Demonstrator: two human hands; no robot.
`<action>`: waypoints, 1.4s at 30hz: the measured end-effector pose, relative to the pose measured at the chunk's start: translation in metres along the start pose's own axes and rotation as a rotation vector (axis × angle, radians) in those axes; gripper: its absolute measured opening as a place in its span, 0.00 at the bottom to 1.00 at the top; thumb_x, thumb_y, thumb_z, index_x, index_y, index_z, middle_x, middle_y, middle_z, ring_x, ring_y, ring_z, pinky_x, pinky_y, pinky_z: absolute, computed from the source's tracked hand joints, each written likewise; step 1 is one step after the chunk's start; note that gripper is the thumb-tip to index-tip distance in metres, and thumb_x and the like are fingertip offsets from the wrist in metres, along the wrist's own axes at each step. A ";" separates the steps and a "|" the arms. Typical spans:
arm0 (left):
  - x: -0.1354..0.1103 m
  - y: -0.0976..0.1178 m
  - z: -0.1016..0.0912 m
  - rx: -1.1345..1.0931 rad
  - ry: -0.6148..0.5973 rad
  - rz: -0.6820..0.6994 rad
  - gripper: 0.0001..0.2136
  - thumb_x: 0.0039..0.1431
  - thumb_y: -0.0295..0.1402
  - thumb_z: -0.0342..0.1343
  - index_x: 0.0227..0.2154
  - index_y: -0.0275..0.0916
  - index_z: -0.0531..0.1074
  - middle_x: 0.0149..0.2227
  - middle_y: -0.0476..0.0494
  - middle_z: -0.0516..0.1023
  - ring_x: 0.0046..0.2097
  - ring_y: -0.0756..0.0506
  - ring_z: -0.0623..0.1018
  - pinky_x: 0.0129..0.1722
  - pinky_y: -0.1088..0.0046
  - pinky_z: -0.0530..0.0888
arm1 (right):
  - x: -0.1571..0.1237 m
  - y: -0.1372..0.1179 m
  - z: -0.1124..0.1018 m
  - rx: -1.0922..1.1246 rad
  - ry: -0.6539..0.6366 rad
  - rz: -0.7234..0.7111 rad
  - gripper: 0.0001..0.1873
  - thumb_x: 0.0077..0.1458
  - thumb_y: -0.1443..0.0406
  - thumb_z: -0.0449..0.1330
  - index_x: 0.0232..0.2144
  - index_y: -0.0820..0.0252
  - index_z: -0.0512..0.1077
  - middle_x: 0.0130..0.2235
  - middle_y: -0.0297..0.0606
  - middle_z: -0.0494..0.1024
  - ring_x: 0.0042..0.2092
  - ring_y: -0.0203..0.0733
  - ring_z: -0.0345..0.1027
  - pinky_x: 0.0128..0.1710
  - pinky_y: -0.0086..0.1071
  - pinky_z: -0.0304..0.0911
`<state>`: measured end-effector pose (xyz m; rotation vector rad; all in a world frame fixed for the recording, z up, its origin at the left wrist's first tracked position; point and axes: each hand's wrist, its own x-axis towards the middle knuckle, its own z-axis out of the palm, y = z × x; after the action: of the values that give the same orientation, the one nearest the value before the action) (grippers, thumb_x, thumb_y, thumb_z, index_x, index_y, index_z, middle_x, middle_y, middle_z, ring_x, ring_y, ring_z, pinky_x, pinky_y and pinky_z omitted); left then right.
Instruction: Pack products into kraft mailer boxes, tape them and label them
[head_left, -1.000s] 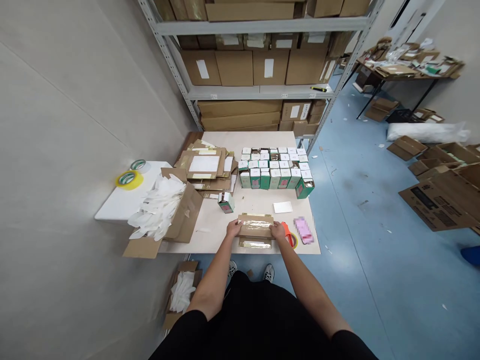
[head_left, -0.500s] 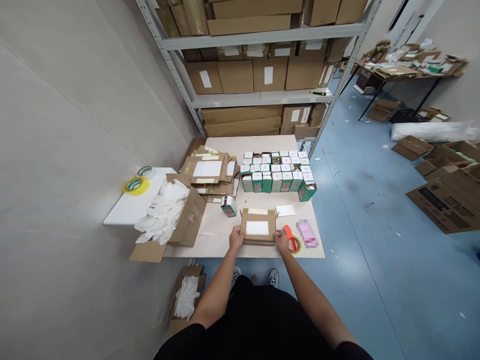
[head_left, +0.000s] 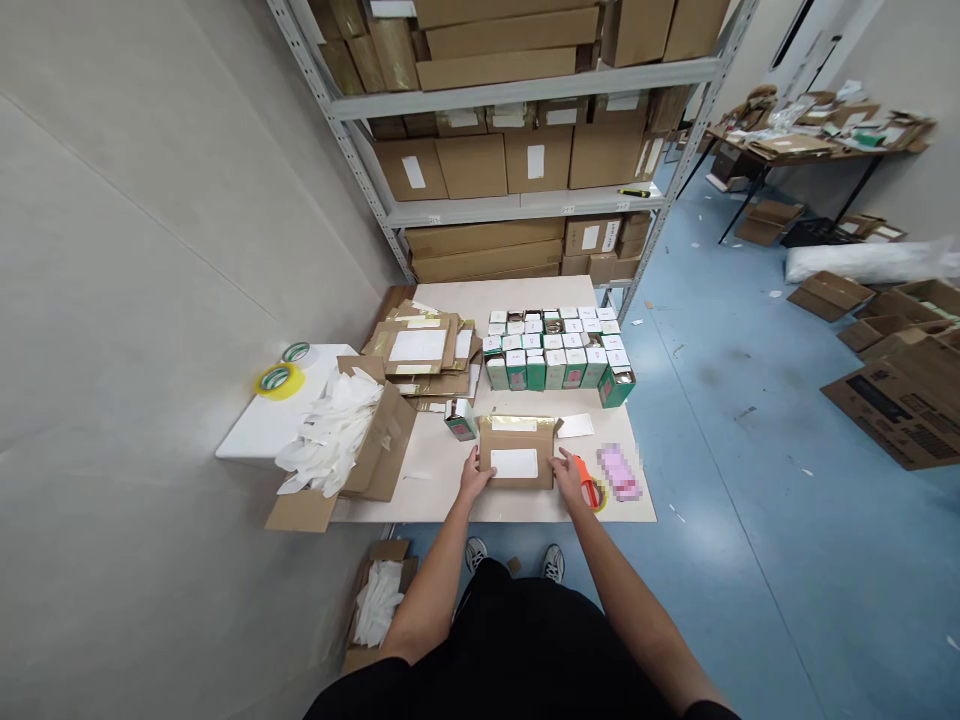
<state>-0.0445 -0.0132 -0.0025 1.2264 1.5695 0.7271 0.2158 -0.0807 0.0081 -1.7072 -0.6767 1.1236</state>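
A small flat cardboard box (head_left: 517, 441) with a white label and strips of tape lies at the table's near edge. Its far-side flaps stick out. My left hand (head_left: 474, 478) is closed on the box's left edge, thumb on top near the label. At the opposite edge, the fingertips of my right hand (head_left: 567, 476) pinch the right side. Close to my right hand lie an orange tape dispenser (head_left: 584, 478) and a roll of yellow tape (head_left: 601, 494). A small green-and-white box (head_left: 460, 420) stands past my left hand, and a white card (head_left: 575, 425) lies beyond the right.
Several green-and-white boxes (head_left: 555, 350) stand in rows farther back. Flattened, taped cardboard packages (head_left: 420, 345) are stacked at left. A carton (head_left: 386, 440) of white paper-like material and tape rolls (head_left: 280, 380) flank the table (head_left: 442, 500). Metal shelving (head_left: 525, 205) holds cartons behind.
The box's far flap shows wider and more tilted than before, and its side flaps have shifted. Both hands stay at the box's sides. The whole view has moved slightly.
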 end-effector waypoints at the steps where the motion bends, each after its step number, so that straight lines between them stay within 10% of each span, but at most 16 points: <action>1: -0.003 -0.001 -0.002 -0.059 0.002 0.021 0.42 0.48 0.34 0.68 0.67 0.43 0.61 0.64 0.35 0.71 0.62 0.39 0.75 0.60 0.63 0.70 | 0.000 -0.001 -0.005 0.079 -0.011 -0.014 0.43 0.55 0.48 0.59 0.67 0.64 0.62 0.54 0.50 0.80 0.53 0.51 0.76 0.53 0.40 0.71; 7: -0.026 -0.014 -0.004 -0.122 -0.105 -0.087 0.43 0.40 0.28 0.72 0.63 0.41 0.66 0.64 0.32 0.71 0.67 0.35 0.70 0.66 0.55 0.65 | -0.013 0.014 -0.016 0.150 -0.136 0.047 0.49 0.52 0.46 0.64 0.71 0.56 0.58 0.63 0.47 0.74 0.62 0.53 0.70 0.60 0.43 0.67; 12: -0.033 0.002 -0.015 0.066 0.038 0.042 0.46 0.46 0.26 0.65 0.70 0.46 0.56 0.71 0.36 0.61 0.68 0.35 0.67 0.65 0.55 0.67 | -0.016 0.015 -0.010 0.078 0.107 -0.029 0.47 0.56 0.44 0.61 0.71 0.57 0.57 0.69 0.50 0.65 0.67 0.54 0.63 0.62 0.44 0.63; 16: -0.027 0.039 -0.023 0.249 0.168 0.341 0.30 0.57 0.28 0.56 0.64 0.46 0.66 0.66 0.41 0.69 0.68 0.40 0.67 0.65 0.58 0.68 | -0.008 -0.010 -0.014 -0.119 0.220 -0.315 0.39 0.63 0.49 0.56 0.70 0.58 0.59 0.67 0.50 0.67 0.67 0.51 0.61 0.67 0.46 0.58; 20: -0.015 0.060 -0.012 0.383 -0.038 0.396 0.18 0.62 0.34 0.54 0.54 0.42 0.76 0.62 0.38 0.74 0.66 0.39 0.69 0.68 0.57 0.64 | -0.002 -0.023 -0.010 -0.345 0.066 -0.551 0.23 0.65 0.55 0.53 0.55 0.56 0.76 0.62 0.46 0.73 0.69 0.51 0.58 0.70 0.49 0.51; 25: -0.008 0.046 0.002 0.416 -0.180 0.051 0.28 0.52 0.46 0.67 0.54 0.39 0.76 0.71 0.31 0.61 0.73 0.31 0.58 0.71 0.55 0.56 | -0.006 -0.001 -0.011 -0.524 -0.112 -0.260 0.35 0.57 0.50 0.64 0.63 0.57 0.70 0.71 0.48 0.60 0.74 0.57 0.46 0.71 0.51 0.49; 32: -0.016 0.033 0.007 0.559 -0.310 0.078 0.42 0.24 0.45 0.80 0.49 0.40 0.79 0.77 0.32 0.38 0.75 0.24 0.44 0.69 0.50 0.58 | -0.010 0.017 -0.023 -0.673 -0.326 -0.171 0.53 0.50 0.55 0.69 0.73 0.52 0.52 0.76 0.46 0.43 0.75 0.55 0.41 0.67 0.45 0.55; 42: -0.041 0.032 0.023 0.752 -0.166 0.229 0.13 0.45 0.30 0.75 0.31 0.34 0.78 0.77 0.31 0.41 0.75 0.22 0.46 0.70 0.44 0.52 | -0.018 0.018 -0.003 -0.836 -0.235 -0.161 0.47 0.55 0.60 0.67 0.73 0.52 0.54 0.66 0.52 0.66 0.65 0.60 0.63 0.63 0.45 0.59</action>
<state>-0.0107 -0.0442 0.0307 1.9781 1.6279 0.1411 0.2095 -0.1040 -0.0013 -2.1513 -1.5625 0.9931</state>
